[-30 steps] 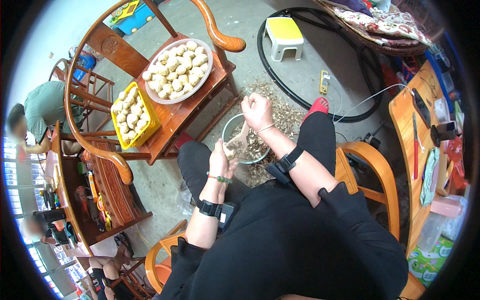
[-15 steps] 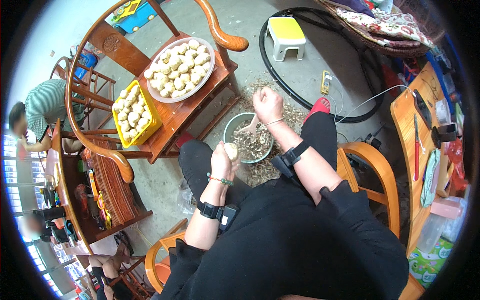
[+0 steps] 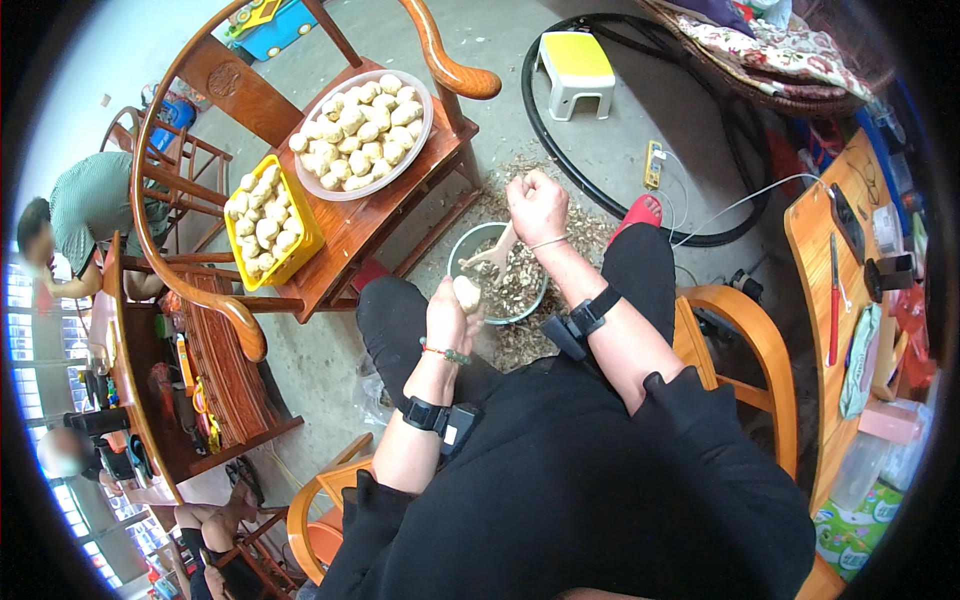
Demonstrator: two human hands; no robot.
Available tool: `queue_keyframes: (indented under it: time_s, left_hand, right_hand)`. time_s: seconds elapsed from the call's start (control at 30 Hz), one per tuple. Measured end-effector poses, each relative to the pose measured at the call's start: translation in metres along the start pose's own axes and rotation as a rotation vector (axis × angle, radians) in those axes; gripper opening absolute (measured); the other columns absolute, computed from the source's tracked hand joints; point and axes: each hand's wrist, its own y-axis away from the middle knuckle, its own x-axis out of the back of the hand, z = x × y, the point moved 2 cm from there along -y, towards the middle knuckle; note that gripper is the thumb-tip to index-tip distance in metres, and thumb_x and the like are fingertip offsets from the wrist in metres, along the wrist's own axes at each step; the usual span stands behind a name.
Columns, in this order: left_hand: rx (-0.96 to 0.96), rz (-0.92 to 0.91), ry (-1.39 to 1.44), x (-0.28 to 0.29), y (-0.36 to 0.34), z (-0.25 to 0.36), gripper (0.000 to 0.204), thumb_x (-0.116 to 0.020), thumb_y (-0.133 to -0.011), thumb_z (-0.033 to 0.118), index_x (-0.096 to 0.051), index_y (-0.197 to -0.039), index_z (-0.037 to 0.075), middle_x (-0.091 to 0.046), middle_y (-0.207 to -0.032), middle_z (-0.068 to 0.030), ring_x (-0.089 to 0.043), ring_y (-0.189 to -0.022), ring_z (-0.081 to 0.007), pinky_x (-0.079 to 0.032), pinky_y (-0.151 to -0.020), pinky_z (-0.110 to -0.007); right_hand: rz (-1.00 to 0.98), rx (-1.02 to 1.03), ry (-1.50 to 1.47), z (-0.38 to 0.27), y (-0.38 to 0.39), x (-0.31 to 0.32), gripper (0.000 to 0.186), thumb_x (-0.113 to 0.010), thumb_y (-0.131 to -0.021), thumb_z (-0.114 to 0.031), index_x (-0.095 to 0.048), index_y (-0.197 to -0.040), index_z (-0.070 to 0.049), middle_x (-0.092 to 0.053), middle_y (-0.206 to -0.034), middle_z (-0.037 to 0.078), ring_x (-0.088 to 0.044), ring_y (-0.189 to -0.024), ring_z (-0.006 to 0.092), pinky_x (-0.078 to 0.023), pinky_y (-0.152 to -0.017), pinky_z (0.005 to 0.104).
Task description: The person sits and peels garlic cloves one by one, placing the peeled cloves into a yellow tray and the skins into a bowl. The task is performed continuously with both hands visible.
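Cupping a pale lump (image 3: 467, 293), left hand (image 3: 446, 315)'s loosely curled. Right hand (image 3: 538, 205), fisted round the paddle (image 3: 489, 258), just moved clear of it.

Top centre — a yellow-topped stool (image 3: 578, 56) within a looped black hose (image 3: 702, 241); far right — a wooden counter (image 3: 811, 226) bearing a red-handled tool (image 3: 833, 318).

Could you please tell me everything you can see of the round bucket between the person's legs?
The round bucket has a pale grey-green rim and looks like plastic. It stands upright, open at the top, on the floor among scattered scraps. Brown and pale shavings lie inside. The wide end of a pale tool in the right hand is over it. The left hand overlaps its near-left edge in view; whether they touch cannot be told.
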Motion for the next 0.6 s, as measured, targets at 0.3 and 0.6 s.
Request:
queue_keyframes:
  time_s: [0.3, 0.6]
  left_hand:
    - [-0.071, -0.019, -0.099, -0.005, 0.005, 0.007, 0.036, -0.03, -0.096, 0.037, -0.048, -0.086, 0.007, -0.045, -0.057, -0.004, -0.035, -0.04, -0.0089, -0.023, -0.032, -0.02]
    - [-0.054, -0.286, 0.114, -0.004, 0.016, 0.021, 0.039, -0.034, -0.094, 0.047, -0.047, -0.096, 0.01, -0.054, -0.071, -0.0089, -0.044, -0.049, -0.012, -0.031, -0.038, -0.021]
  right_hand:
    - [-0.001, 0.089, -0.006, -0.001, 0.005, -0.005, 0.025, -0.06, -0.075, -0.016, -0.05, -0.056, -0.004, -0.052, -0.051, 0.014, -0.054, -0.046, 0.0272, -0.043, -0.047, 0.0353]
    - [0.014, -0.129, 0.001, 0.025, -0.017, 0.01, 0.026, -0.061, -0.072, -0.02, -0.052, -0.055, -0.002, -0.052, -0.049, 0.014, -0.054, -0.046, 0.0256, -0.043, -0.049, 0.0368]
